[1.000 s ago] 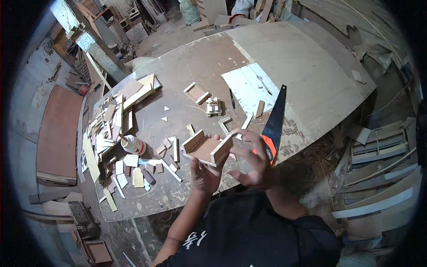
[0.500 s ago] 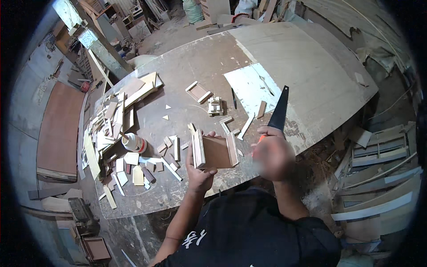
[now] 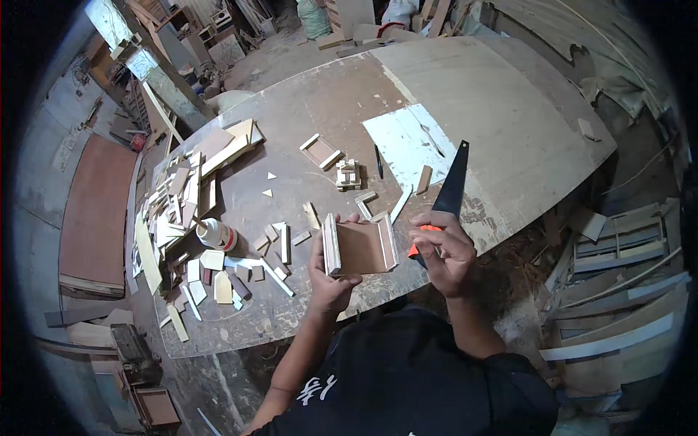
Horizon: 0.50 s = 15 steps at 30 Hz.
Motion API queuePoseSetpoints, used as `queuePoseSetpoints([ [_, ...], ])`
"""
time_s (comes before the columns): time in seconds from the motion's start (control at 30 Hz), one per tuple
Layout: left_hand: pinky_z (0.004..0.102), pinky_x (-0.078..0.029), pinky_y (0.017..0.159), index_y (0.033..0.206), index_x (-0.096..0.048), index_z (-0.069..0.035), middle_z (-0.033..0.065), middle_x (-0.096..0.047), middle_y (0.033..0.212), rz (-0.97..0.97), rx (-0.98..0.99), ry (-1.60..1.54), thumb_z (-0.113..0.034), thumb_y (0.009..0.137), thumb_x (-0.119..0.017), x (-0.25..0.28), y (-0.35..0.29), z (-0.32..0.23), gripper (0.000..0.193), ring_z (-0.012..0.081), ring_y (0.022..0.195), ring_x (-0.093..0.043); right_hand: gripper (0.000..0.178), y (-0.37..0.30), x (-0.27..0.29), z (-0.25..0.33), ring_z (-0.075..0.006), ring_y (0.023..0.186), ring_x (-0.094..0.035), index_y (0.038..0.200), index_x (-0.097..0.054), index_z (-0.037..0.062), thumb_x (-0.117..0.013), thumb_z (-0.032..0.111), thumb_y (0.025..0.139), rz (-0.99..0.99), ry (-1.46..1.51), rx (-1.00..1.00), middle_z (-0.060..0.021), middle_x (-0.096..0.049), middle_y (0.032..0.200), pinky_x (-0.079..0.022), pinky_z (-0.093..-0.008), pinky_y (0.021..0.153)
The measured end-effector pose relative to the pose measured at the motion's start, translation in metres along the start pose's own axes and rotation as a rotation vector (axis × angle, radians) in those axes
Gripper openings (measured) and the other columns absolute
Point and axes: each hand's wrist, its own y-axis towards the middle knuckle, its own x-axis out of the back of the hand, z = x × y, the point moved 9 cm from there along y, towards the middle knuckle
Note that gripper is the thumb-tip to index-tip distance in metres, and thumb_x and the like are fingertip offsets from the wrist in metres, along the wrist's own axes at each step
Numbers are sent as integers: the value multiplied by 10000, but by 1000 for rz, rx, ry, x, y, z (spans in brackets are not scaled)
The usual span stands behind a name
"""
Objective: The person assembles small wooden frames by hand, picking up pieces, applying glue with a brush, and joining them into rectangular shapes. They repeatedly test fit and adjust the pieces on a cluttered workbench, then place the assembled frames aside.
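Note:
My left hand [image 3: 333,285] is closed round a small three-sided wooden box [image 3: 366,247], which has a brown panel base and pale strip walls. Its fingers reach along the left wall, with the thumb at the near edge. To the right, my right hand [image 3: 449,251] hovers over the orange handle of a handsaw [image 3: 452,185]. Its fingers are bent but apart, and I see nothing gripped in them. The saw's dark blade lies on the table, pointing away. Part of the handle is hidden behind the hand.
Wood offcuts [image 3: 222,287] and a white glue bottle [image 3: 218,234] cover the left of the worktable [image 3: 305,94]. Farther off lie a small frame [image 3: 321,151], a stack of little blocks [image 3: 348,175], a pen [image 3: 379,161] and a white sheet [image 3: 407,142]. Boards lean at both sides.
The box has shifted slightly right and turned in my left hand. My right hand, blurred before, now shows its fingers spread above the saw handle. The saw stays in place.

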Motion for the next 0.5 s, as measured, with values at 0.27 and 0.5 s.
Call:
queuePoseSetpoints([
  [0.27, 468, -346, 1119, 1442, -306, -5, 230, -418, 1438, -43, 49, -85, -184, 575, -923, -1, 0, 6, 1079, 310, 1327, -434, 93, -15, -10, -43, -171, 962, -638, 939, -694, -45, -666, -27, 852, -22, 396, -274, -135, -667, 1028, -509, -273, 825],
  [0.5, 453, -350, 1118, 1448, -296, 1, 225, -409, 1448, -58, 67, -71, -172, 609, -904, 7, 2, 13, 1051, 300, 1334, -427, 92, -34, -24, -69, -145, 883, -622, 914, -696, -33, -702, -13, 825, -32, 526, -504, -128, -669, 1009, -500, -265, 789],
])
